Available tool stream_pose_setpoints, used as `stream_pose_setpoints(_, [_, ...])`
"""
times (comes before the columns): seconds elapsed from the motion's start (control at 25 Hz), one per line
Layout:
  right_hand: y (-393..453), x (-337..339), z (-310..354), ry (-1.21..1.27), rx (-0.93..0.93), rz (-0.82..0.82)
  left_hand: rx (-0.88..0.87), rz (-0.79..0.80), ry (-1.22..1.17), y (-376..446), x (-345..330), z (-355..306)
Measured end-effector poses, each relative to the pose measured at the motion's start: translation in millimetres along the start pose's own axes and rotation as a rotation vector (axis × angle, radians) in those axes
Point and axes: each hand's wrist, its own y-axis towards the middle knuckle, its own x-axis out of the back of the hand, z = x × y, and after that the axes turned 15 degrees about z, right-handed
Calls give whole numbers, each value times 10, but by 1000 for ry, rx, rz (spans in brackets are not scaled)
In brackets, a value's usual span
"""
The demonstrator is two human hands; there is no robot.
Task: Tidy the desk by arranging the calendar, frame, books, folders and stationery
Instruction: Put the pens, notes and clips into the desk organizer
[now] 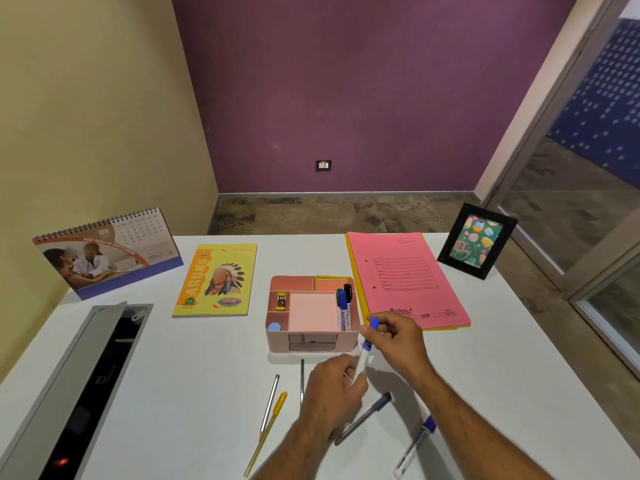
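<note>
Fingers (pixel 363 330) of the right hand (pixel 398 337) are pinching the blue-capped marker (pixel 365 351) near its cap end, while the left hand (pixel 332 386) is curling round the lower barrel, so both are clamped on the same marker, which is tilting up just in front of the pink organiser (pixel 311 313) on the white bench (pixel 207 358). The step in hand looks like dropping it into the narrow slot on the organiser's right, where other markers (pixel 343 303) are already standing upright. To do it well, the left hand should be letting go first, leaving the right one to be turning the marker vertical and lowering it straight down beside the others (a slanted entry could be knocking them over or catching the divider).

Outward from there, loose pens are lying on the bench nearer the person: a silver pen (pixel 270 401), a yellow pen (pixel 266 431), a thin dark one (pixel 302 375) partly behind the left hand, a grey pen (pixel 363 419) and a clear blue-capped pen (pixel 414 445). These are waiting their turn. Farther back, the pink folder (pixel 405 275) is sitting on a yellow one, the photo frame (pixel 476 240) and desk calendar (pixel 107 252) are standing upright, and the yellow notebook (pixel 216 280) is lying flat.
</note>
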Motion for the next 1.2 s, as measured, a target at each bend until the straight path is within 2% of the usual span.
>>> stream_pose_setpoints(0.16, [-50, -27, 124, 58, 59, 3, -51, -39, -8, 50, 96, -24])
stream_pose_setpoints(0.36, [-34, -33, 295, 108, 171, -19, -142, -170, -173, 195, 338, -232])
stream_pose_setpoints(0.52, [-18, 35, 353, 172, 203, -28, -227, -239, -105, 334, 551, -420])
stream_pose_setpoints(0.6, [-44, 99, 268, 195, 176, -90, -217, -286, -109, 425, 659, -495])
stream_pose_setpoints(0.72, [-173, 193, -47, 124, -11, -217, -150, -295, -138, 588, 790, -580])
stream_pose_setpoints(0.8, [-309, 261, -327, -3, -196, -232, -88, -272, -93, 674, 826, -578])
stream_pose_setpoints(1.0, [-685, 382, -869, -412, -482, -161, 31, -161, 21, 775, 735, -391])
stream_pose_setpoints(1.2, [-837, 415, -1041, -510, -691, -64, 138, -67, 233, 833, 640, -271])
